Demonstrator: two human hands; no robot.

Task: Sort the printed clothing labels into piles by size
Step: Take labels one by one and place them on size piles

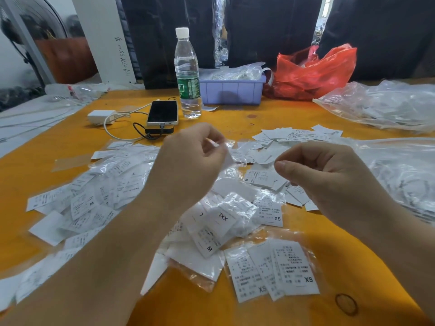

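The person's left hand [188, 158] is raised over the orange table [235, 118] with its fingers curled, and it pinches a small white label [227, 158] by one edge, maybe with a bit of clear wrap on it. The right hand [329, 175] is raised beside it, a little apart, with its thumb and fingers curled in close together. It may hold a thin bit of clear plastic, but the picture is too blurry there to tell. The other labels lie all over the table under the hands. A big loose heap [98, 196] sits on the left. A small XS pile [277, 269] in a clear bag sits near the front. One XXL label [223, 217] lies in the middle, and more labels [294, 134] lie further back. These labels look very light and thin, like paper, so they should bend easily and a puff of air might move them. The clear bags look shiny and slippery, so they could slide out of the fingers. It is likely best to pinch each label at a corner or edge, gently, so the size letters stay easy to read.
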